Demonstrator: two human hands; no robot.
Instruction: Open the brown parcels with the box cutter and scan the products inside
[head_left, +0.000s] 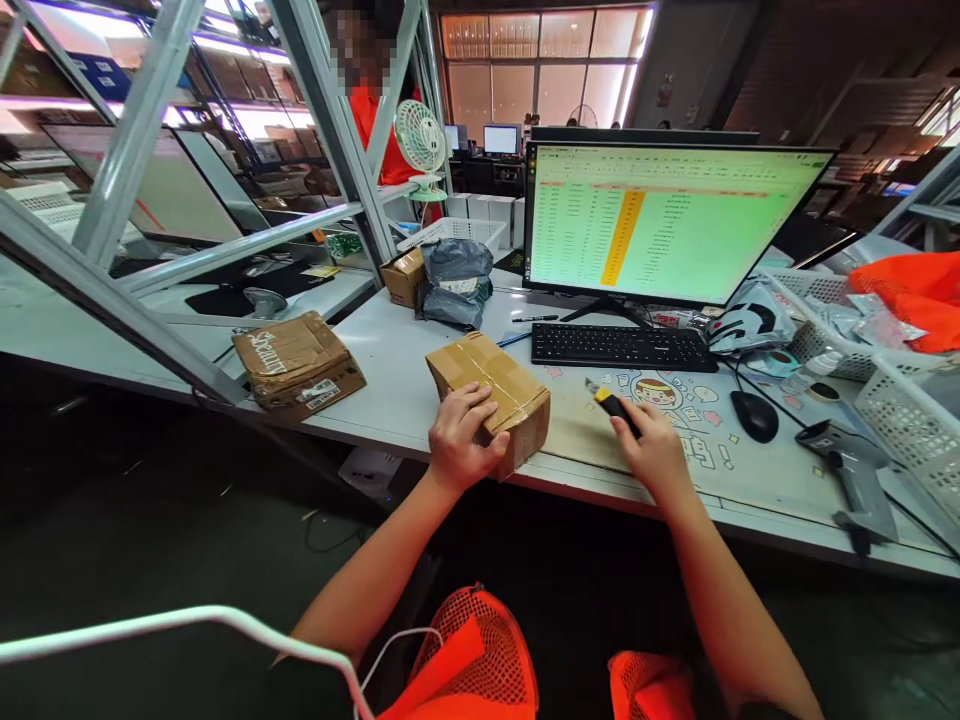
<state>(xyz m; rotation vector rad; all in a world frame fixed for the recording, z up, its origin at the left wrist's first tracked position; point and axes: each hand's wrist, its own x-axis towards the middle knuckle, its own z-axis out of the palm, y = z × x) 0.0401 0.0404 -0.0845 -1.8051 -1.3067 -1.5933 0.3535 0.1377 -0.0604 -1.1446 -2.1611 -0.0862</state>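
Box under one hand, knife in the other

The left hand lies half-open over the taped box at the desk's front edge, fingers on its top. The right hand is closed around a black-and-yellow knife, blade pointing toward the keyboard. Another carton sits left of the box.

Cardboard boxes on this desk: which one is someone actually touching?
The rightmost box, nearest the keyboard: the left hand rests on it. No hand touches the box with white lettering or the small box beside the grey bag.
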